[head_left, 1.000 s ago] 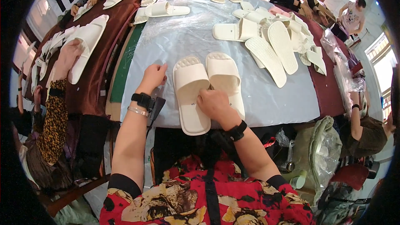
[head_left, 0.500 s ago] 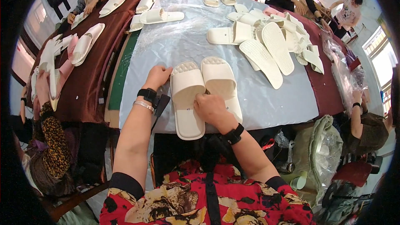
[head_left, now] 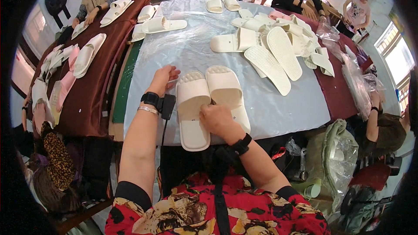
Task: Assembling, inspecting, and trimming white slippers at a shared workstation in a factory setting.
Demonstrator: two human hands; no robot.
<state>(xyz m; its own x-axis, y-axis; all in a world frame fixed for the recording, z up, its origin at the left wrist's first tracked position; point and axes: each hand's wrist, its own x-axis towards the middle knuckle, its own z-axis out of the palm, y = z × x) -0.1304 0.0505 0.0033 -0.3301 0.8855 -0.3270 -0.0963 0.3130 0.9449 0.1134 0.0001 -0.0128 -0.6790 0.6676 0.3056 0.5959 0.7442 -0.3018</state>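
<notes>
A pair of cream slide slippers lies side by side in front of me, toes away from me. The left slipper [head_left: 194, 132] reaches past the table's near edge, and the right slipper [head_left: 224, 80] sits slightly farther in. My right hand [head_left: 217, 121] is closed over the inner edges of the two footbeds, just below the straps. Its fingertips are turned under, so what they grip is hidden. Beside the left slipper's toe, my left hand [head_left: 164, 79] is open, fingers apart and holding nothing.
Loose cream slippers and soles [head_left: 272, 56] are heaped at the right on the plastic-covered table [head_left: 287, 109]. More slippers [head_left: 163, 25] lie along the far left. A brown-covered table [head_left: 93, 100] adjoins on the left, where people handle slippers. An open sack [head_left: 324, 156] stands at the lower right.
My left hand has come off the left slipper's toe edge and its fingers have spread. My right hand stays closed between the slippers. The whole view has shifted slightly.
</notes>
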